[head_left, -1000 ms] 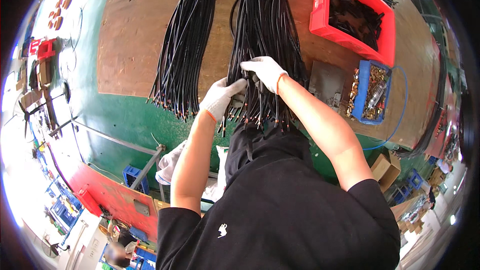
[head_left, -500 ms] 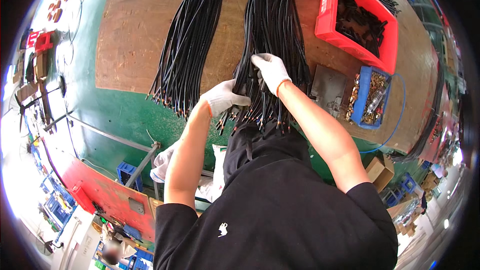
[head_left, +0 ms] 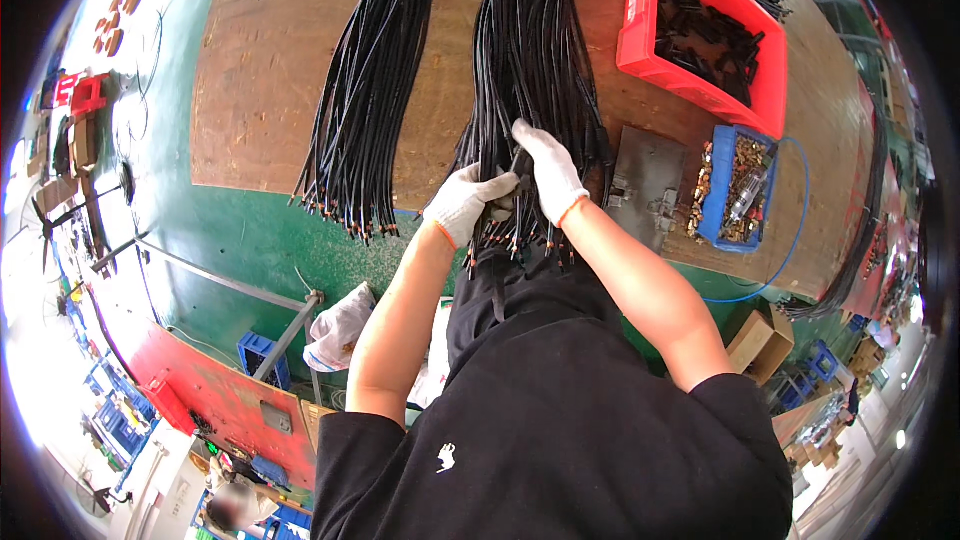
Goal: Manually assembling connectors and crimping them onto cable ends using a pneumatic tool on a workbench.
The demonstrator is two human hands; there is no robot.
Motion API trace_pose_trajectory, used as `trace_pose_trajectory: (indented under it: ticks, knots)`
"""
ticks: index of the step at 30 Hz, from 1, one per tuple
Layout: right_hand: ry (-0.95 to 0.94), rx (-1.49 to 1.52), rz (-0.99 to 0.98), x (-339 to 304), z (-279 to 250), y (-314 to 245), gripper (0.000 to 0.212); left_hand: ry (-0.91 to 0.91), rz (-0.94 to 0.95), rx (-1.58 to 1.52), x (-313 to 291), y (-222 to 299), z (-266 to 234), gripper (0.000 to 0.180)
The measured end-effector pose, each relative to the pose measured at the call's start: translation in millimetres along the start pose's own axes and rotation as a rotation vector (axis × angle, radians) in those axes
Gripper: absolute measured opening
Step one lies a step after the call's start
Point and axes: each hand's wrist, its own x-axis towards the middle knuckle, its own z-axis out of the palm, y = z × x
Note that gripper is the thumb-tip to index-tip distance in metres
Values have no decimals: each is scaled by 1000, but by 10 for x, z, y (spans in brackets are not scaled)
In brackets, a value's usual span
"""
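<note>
A thick bundle of black cables [head_left: 535, 50] hangs over the table's near edge, with stripped ends showing orange-copper tips. My left hand [head_left: 466, 204], in a white glove with an orange cuff, is closed around some cables low in this bundle. Close beside it, my right hand [head_left: 552, 175], gloved the same way, grips cables just above the ends. Its fingertips are partly hidden among the strands. To the left lies a second bundle of black cables [head_left: 375, 90], apart from both hands.
On the brown wooden table [head_left: 260, 70], a red bin [head_left: 640, 50] holds short black pieces. Nearer stand a blue bin [head_left: 713, 210] of small brass-coloured parts and a flat metal plate [head_left: 648, 175]. A thin blue hose [head_left: 803, 205] loops beside them. A metal frame [head_left: 220, 280] stands left.
My left hand has moved right, closer to my right hand, which has come down slightly. The cable ends are drawn together more narrowly. The whole view has shifted a little.
</note>
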Motion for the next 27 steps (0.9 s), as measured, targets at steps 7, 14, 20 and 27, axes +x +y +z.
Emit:
trace_pose_trajectory:
  ticks: [7,14,20,27]
  knots:
    - [-170,20,97,-185,-489,45,24,-22,-13,-162,65,-77,9,28]
    - [-412,-568,-44,-543,-970,106,49,32,-48,-34,90,36,114,22]
    - [-519,-936,-66,-1011,-1216,-46,48,37,74,-129,56,11,418,17]
    - [-551,-967,-3,-1197,-1483,110,60,139,203,-130,23,-80,629,14]
